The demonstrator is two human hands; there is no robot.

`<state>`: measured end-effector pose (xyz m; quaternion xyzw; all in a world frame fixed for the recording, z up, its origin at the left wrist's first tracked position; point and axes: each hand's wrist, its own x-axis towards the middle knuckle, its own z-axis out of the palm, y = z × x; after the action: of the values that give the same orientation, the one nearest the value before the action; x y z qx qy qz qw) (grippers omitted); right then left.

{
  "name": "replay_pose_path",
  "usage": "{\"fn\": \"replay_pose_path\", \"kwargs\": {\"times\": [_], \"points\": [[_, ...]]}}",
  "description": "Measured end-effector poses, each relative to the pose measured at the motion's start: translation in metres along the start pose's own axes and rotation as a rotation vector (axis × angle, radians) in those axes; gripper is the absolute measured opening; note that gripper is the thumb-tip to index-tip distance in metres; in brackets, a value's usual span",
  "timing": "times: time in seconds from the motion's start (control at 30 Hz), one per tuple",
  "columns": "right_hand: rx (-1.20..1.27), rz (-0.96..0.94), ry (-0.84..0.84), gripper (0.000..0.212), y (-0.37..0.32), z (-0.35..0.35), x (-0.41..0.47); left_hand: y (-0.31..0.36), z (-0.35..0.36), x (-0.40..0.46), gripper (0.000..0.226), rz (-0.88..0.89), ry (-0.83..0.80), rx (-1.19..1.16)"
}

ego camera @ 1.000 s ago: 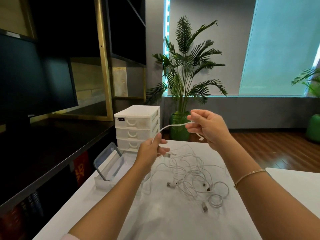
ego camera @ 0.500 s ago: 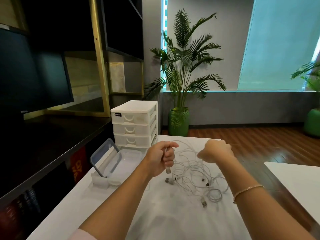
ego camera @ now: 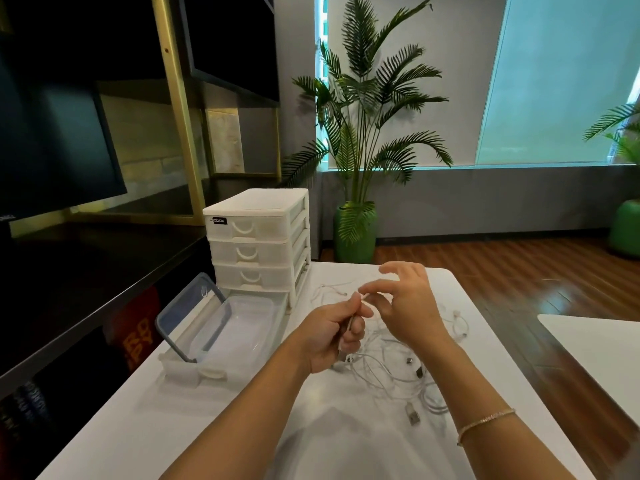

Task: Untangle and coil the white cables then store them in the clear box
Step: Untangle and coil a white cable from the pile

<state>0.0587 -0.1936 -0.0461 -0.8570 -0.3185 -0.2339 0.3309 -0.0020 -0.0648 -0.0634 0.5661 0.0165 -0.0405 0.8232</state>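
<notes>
Over the tangled white cables, your left hand now grips one cable upright; your right hand, having dropped low, pinches its top, starting the coil.

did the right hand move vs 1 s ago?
Yes. The right hand has dropped from level with the drawer unit's top to its base, over the cable pile.

The right hand and left hand hide part of the tangled white cables; whether the blurred right fingers touch a cable is unclear.
</notes>
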Motion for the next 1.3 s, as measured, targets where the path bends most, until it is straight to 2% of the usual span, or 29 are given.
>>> {"fn": "replay_pose_path", "kwargs": {"times": [0.17, 0.33, 0.6, 0.73, 0.93, 1.17, 1.3], "points": [[0.062, 0.074, -0.164, 0.018, 0.006, 0.001, 0.000, -0.006, -0.003, 0.006, 0.042, 0.017, -0.051, -0.143], [0.159, 0.143, -0.125, 0.021, 0.012, 0.004, -0.003, -0.008, -0.005, 0.007, 0.028, 0.033, -0.099, -0.249], [0.401, 0.259, -0.113, 0.022, 0.015, 0.019, -0.017, -0.018, -0.015, 0.012, 0.026, 0.072, 0.128, -0.465], [0.299, 0.266, -0.131, 0.024, 0.016, 0.031, -0.023, -0.018, -0.017, 0.016, 0.026, 0.092, 0.189, -0.514], [0.001, 0.169, -0.250, 0.033, 0.014, 0.031, -0.025, -0.015, -0.020, 0.017, 0.024, 0.144, 0.164, -0.580], [-0.151, 0.060, -0.310, 0.031, 0.005, 0.020, -0.028, -0.010, -0.019, 0.014, 0.025, 0.239, 0.195, -0.578], [-0.242, -0.036, -0.331, 0.037, -0.003, 0.017, -0.030, -0.009, -0.023, 0.014, 0.026, 0.300, 0.204, -0.557]]}}
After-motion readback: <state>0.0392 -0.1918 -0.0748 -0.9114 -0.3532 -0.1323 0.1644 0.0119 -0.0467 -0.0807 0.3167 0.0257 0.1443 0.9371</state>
